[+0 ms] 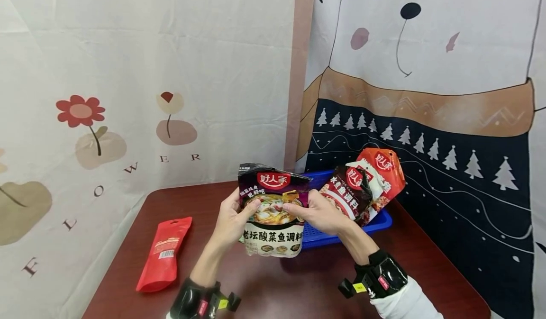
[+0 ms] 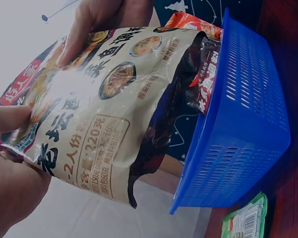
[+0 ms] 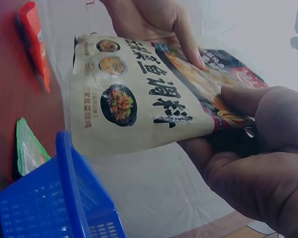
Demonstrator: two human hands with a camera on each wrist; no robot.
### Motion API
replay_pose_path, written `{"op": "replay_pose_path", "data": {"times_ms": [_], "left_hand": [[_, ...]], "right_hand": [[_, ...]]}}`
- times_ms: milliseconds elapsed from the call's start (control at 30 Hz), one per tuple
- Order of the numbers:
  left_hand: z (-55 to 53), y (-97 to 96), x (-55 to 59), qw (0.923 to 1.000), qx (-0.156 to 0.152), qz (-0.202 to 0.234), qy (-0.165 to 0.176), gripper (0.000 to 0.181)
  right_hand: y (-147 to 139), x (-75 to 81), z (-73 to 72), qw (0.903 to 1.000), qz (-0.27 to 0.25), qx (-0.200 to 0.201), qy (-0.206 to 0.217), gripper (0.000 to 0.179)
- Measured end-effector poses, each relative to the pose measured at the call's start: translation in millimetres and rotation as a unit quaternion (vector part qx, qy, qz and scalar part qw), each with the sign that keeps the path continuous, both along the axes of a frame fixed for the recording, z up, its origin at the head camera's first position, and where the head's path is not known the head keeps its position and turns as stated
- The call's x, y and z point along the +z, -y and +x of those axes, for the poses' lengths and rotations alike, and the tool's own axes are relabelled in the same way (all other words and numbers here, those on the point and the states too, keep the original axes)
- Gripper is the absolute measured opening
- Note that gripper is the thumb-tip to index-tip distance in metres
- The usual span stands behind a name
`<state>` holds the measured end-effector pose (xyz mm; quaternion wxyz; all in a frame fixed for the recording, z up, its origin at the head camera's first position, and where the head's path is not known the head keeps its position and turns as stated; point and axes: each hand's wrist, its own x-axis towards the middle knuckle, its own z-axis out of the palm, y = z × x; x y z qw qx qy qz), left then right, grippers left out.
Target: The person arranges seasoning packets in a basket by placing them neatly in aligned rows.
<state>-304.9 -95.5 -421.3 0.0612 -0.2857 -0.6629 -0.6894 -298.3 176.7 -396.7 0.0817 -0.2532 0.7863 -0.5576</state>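
Note:
Both hands hold one seasoning packet upright above the table, its black, purple and cream front with a fish-soup picture turned toward me. My left hand grips its left side, thumb across the front. On the opposite edge my right hand pinches it, thumb on the picture and fingers behind. The right wrist view shows the packet from its lower end, with the right hand around one edge. In the left wrist view the left hand holds the other edge.
Behind the right hand, a blue basket holds several packets, among them a dark one and an orange-red one. A red packet lies on the table's left. A green packet lies beside the basket.

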Motion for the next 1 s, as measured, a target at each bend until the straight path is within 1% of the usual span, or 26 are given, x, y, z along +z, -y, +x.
{"op": "replay_pose_path", "data": {"times_ms": [167,333,400,467,533,600,700,767,833,933,1000], "left_hand": [[-1.8,-6.3,-1.2,0.9999,-0.001,-0.009,-0.011,0.046],[-3.2,-14.5,-5.1,0.9997,0.002,-0.016,-0.017,0.046],[-3.3,-17.2,-6.8,0.9998,0.011,-0.016,-0.006,0.045],[-4.1,-19.2,-9.7,0.9995,0.026,-0.013,0.014,0.044],[-5.9,-21.1,-13.6,0.9988,0.032,0.004,0.038,0.044],[-8.7,-22.8,-20.1,0.9973,0.039,0.027,0.056,0.046],[-13.5,-26.0,-32.1,0.9954,0.060,0.041,0.063,0.041],[-16.5,-28.5,-41.1,0.9934,0.090,0.026,0.066,0.036],[-18.4,-31.3,-49.5,0.9901,0.119,0.000,0.075,0.035],[-19.9,-35.7,-61.5,0.9850,0.138,-0.035,0.097,0.044],[-20.6,-38.9,-68.4,0.9828,0.135,-0.051,0.115,0.054]], "right_hand": [[-3.2,-3.6,10.0,0.9993,-0.022,-0.031,0.004,0.035],[-7.8,-5.9,19.9,0.9977,-0.048,-0.047,0.000,0.039],[-9.7,-6.3,23.8,0.9967,-0.062,-0.052,-0.006,0.040],[-12.0,-6.2,27.3,0.9951,-0.075,-0.064,-0.013,0.041],[-14.8,-6.2,31.1,0.9927,-0.088,-0.080,-0.020,0.041],[-19.2,-5.6,34.6,0.9894,-0.094,-0.108,-0.022,0.042],[-25.2,-2.7,40.2,0.9821,-0.111,-0.150,-0.024,0.044],[-28.4,0.2,43.1,0.9750,-0.123,-0.184,-0.022,0.046],[-31.1,3.2,45.0,0.9669,-0.135,-0.215,-0.021,0.046],[-34.8,5.8,44.6,0.9524,-0.147,-0.266,-0.019,0.047],[-37.0,6.5,42.3,0.9423,-0.154,-0.296,-0.022,0.047]]}}
